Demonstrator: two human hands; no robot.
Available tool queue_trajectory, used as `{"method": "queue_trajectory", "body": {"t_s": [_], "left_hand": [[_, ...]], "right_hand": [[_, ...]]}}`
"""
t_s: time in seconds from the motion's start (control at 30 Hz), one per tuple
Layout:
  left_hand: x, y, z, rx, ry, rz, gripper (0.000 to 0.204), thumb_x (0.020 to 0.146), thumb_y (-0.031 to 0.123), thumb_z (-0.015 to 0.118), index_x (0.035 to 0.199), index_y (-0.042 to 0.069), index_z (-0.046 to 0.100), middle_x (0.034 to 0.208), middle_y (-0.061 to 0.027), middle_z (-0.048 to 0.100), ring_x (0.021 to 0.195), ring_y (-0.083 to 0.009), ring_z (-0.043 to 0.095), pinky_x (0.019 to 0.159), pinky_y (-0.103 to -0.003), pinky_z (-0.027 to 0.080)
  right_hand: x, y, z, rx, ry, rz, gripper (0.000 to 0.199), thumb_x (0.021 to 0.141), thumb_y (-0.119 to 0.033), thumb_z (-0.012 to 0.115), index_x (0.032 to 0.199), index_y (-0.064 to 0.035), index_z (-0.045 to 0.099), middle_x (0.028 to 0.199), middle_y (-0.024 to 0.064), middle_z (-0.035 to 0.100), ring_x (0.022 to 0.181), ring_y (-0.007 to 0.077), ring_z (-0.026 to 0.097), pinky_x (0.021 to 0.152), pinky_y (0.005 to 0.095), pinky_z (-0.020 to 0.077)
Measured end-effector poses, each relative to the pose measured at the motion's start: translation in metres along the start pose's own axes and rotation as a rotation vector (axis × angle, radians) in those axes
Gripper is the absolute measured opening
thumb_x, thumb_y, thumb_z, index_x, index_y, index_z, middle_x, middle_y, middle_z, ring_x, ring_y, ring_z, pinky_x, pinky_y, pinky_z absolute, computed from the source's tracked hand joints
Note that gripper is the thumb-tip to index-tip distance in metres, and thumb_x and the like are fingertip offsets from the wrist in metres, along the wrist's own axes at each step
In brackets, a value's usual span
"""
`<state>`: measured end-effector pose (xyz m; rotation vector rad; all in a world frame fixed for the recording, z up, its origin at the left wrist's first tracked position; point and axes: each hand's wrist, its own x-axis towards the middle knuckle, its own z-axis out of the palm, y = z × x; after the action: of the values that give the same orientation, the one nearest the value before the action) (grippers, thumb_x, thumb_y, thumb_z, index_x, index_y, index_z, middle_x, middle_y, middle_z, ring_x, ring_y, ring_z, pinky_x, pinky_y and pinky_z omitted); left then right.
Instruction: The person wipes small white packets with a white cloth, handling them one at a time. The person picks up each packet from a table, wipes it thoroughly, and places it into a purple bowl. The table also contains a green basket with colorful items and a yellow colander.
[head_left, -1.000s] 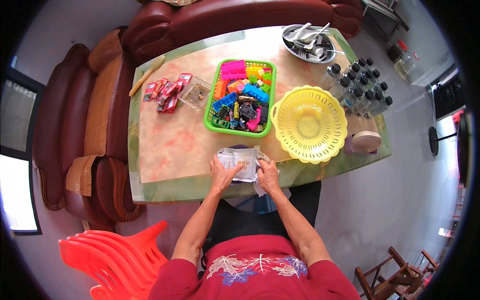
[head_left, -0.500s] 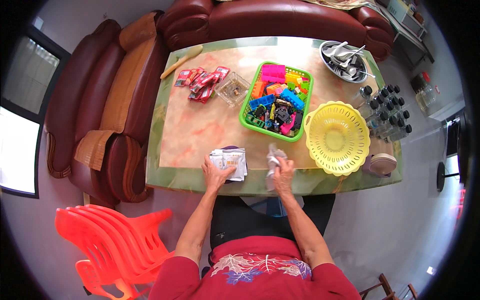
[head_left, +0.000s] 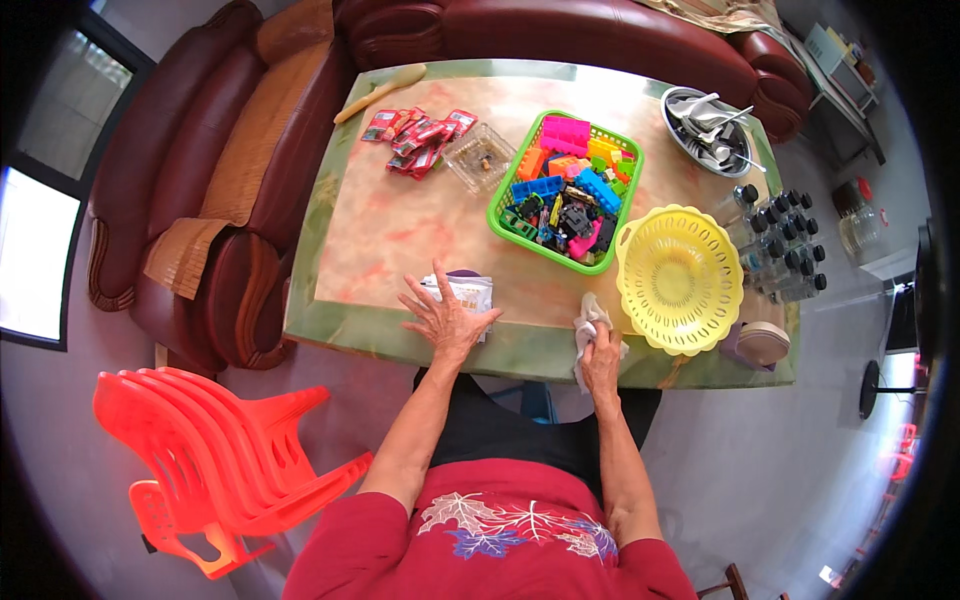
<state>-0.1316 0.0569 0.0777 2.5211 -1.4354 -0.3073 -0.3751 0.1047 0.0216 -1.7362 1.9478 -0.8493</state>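
Observation:
My left hand (head_left: pixel 448 320) is spread over a small pile of white sachets (head_left: pixel 473 290), fingers apart, partly covering them. A dark purple round thing shows a little from beneath the sachets. Whether the palm touches the pile I cannot tell. Near the table's front edge, my right hand (head_left: pixel 602 362) is closed on a crumpled whitish cloth (head_left: pixel 588 330), which rests on the green border of the table (head_left: pixel 390 338). Just to the right of that hand stands a yellow slotted basket (head_left: pixel 682 282).
Beyond my hands are a green basket of toy blocks (head_left: pixel 497 232), a clear square dish (head_left: pixel 480 158) and red packets (head_left: pixel 418 142). Dark-capped bottles (head_left: pixel 790 245) and a bowl of spoons (head_left: pixel 708 130) stand at right. Stacked red chairs (head_left: pixel 215 450) are at lower left.
My left hand has opened, spreading its fingers and shifting right over the sachets. My right hand has moved to the right with the cloth, closer to the yellow basket.

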Motion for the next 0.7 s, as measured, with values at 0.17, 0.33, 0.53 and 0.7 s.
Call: {"method": "queue_trajectory", "body": {"t_s": [0.17,0.33,0.53,0.7], "left_hand": [[0.003,0.006,0.005,-0.011,-0.054,-0.050,0.125,0.049,0.045,0.081,0.148,0.030,0.007,0.149,-0.0250,0.003,0.133,-0.0546,0.011,0.090,-0.076,0.026],[0.005,0.005,0.008,-0.033,-0.055,-0.033,0.118,0.050,0.037,0.077,0.146,0.028,0.010,0.144,-0.0243,0.011,0.128,-0.0514,0.021,0.089,-0.070,0.031],[0.024,-0.013,0.009,-0.031,-0.041,-0.015,0.120,0.048,0.039,0.078,0.147,0.027,0.010,0.142,-0.0240,0.016,0.127,-0.0487,0.025,0.090,-0.067,0.033],[0.048,-0.046,0.001,-0.027,-0.002,0.015,0.121,0.048,0.040,0.079,0.147,0.027,0.012,0.142,-0.0242,0.017,0.127,-0.0481,0.028,0.091,-0.066,0.034]], "right_hand": [[-0.002,0.000,-0.001,0.044,-0.010,0.022,0.036,0.078,0.004,0.051,0.113,-0.0065,0.055,0.102,0.0244,0.049,0.094,0.0442,0.053,0.080,0.0473,0.0450],[-0.002,-0.001,-0.001,0.046,0.000,0.002,0.037,0.079,0.003,0.051,0.114,-0.0068,0.055,0.103,0.0243,0.050,0.095,0.0439,0.053,0.080,0.0469,0.0455],[-0.003,0.003,-0.001,0.066,-0.005,0.007,0.037,0.079,0.003,0.052,0.114,-0.0077,0.055,0.103,0.0228,0.051,0.094,0.0431,0.054,0.079,0.0467,0.0461],[-0.001,0.001,-0.004,0.064,-0.032,0.037,0.037,0.077,0.004,0.054,0.112,-0.0079,0.055,0.100,0.0214,0.049,0.094,0.0424,0.054,0.079,0.0461,0.0463]]}}
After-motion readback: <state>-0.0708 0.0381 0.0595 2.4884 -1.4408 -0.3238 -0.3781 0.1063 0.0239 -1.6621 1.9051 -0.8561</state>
